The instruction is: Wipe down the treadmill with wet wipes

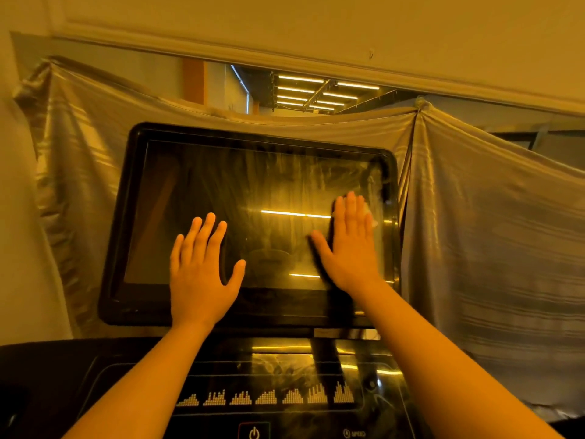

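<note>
The treadmill's large dark screen (228,191) fills the middle of the head view, with wet streaks across its right half. My right hand (348,242) lies flat on the screen's right side, fingers straight, pressing a white wet wipe (368,213) whose edge shows past my fingers. My left hand (202,264) rests flat on the lower middle of the screen with spread fingers and holds nothing. Below the screen lies the treadmill's black control console (285,394) with program graphs and a power button.
A shiny grey cloth (474,217) hangs behind and to both sides of the screen. Above it a mirror gap (300,90) shows ceiling lights. A pale wall stands at the left edge.
</note>
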A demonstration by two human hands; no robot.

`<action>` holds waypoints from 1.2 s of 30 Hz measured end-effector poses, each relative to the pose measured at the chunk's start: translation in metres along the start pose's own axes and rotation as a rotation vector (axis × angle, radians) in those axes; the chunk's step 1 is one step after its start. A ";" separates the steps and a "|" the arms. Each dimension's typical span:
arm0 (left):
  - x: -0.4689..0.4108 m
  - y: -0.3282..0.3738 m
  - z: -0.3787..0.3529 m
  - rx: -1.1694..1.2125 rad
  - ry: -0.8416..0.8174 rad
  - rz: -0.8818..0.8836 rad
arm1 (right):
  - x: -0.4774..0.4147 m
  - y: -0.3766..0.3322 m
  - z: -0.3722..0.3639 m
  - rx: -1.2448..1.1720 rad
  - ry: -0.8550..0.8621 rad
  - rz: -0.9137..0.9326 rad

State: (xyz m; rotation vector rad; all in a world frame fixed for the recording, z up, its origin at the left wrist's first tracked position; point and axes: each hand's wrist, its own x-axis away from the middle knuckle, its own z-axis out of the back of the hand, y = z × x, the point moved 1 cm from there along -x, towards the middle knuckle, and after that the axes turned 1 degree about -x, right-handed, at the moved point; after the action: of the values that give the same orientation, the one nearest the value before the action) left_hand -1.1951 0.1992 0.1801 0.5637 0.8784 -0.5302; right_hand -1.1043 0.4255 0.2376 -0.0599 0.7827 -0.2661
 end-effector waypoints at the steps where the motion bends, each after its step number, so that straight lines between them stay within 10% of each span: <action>1: 0.000 0.000 0.000 -0.001 0.001 -0.002 | -0.002 -0.013 -0.004 0.026 -0.040 0.102; 6: -0.001 0.000 0.000 -0.002 0.002 -0.006 | -0.012 0.001 0.002 0.050 -0.036 0.244; 12: -0.001 -0.001 -0.002 -0.001 -0.005 -0.012 | -0.027 0.022 0.013 -0.043 0.097 -0.178; 19: -0.001 -0.002 -0.002 -0.004 -0.006 -0.018 | -0.045 0.009 0.012 0.096 -0.005 0.255; 25: -0.001 -0.003 -0.005 -0.005 -0.004 -0.025 | -0.058 0.024 0.023 0.030 0.123 -0.212; 31: -0.001 -0.003 -0.004 -0.011 -0.011 -0.026 | -0.071 -0.021 0.016 0.103 -0.064 0.300; 36: 0.000 -0.003 -0.004 -0.009 -0.006 -0.021 | -0.088 0.030 0.035 0.006 0.147 -0.133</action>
State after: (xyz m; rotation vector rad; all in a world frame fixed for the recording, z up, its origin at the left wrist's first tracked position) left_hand -1.1993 0.1997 0.1775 0.5450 0.8819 -0.5463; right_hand -1.1324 0.4756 0.3182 -0.0873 0.9256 -0.4026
